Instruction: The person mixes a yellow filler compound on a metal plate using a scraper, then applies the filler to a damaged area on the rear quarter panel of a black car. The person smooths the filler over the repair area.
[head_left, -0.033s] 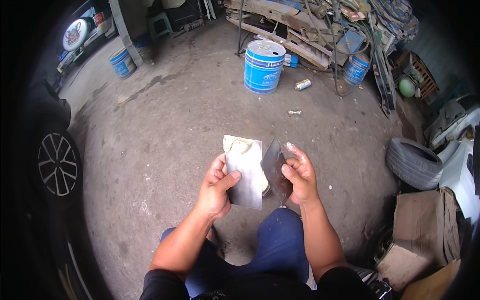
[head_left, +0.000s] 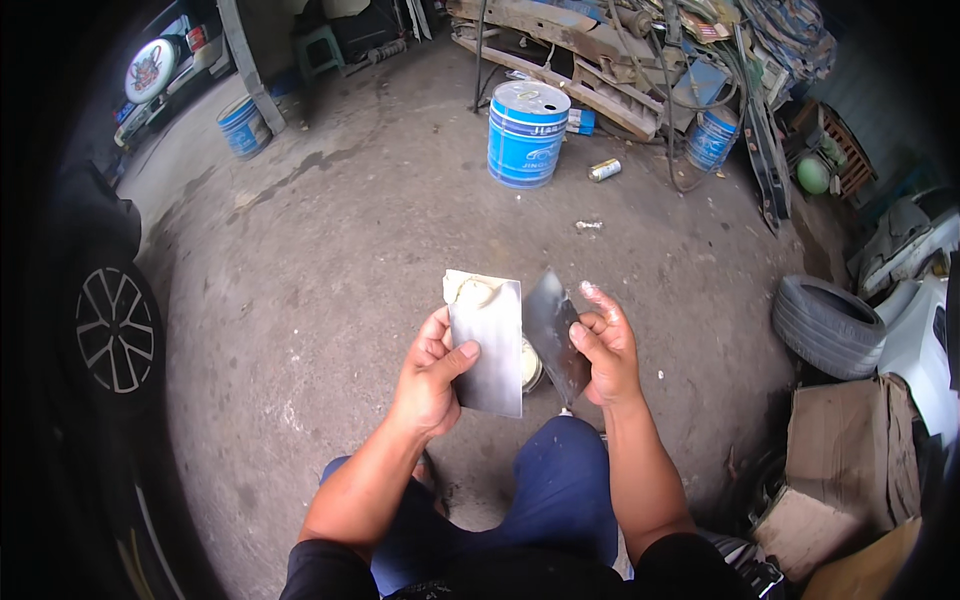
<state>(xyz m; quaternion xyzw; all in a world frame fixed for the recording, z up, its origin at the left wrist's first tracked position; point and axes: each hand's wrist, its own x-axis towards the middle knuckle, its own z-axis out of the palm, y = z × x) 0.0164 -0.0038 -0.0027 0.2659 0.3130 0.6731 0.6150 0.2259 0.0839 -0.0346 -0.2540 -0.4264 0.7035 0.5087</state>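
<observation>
Open concrete floor (head_left: 340, 260) spreads in front of the hands and off to both sides, bounded by a car wheel (head_left: 118, 328) at far left and a loose tyre (head_left: 828, 327) and cardboard box (head_left: 840, 440) at right. A blue metal drum (head_left: 525, 150) stands well ahead. Above the person's knees, the left hand (head_left: 425, 385) grasps a silver metal spreader plate (head_left: 488, 350), thumb flat on its face, with cream paste (head_left: 470, 289) heaped at the top edge. The right hand (head_left: 606, 355) pinches a dark metal spreader blade (head_left: 553, 335), held tilted, its thumb on the near face and the index finger raised, whitish at the tip. The facing edges of plate and blade lie very close at the upper part, and the gap widens downward; whether they touch cannot be told.

A round tin (head_left: 531, 367) with pale contents shows only partly in that gap. Most left-hand fingers are hidden behind the plate, and the left picture rim is too dark to read.

Compared with the earlier frame, the right hand has shifted slightly rightward, the blade shows a broader face, and more of the tin is visible; the left hand has barely moved.
</observation>
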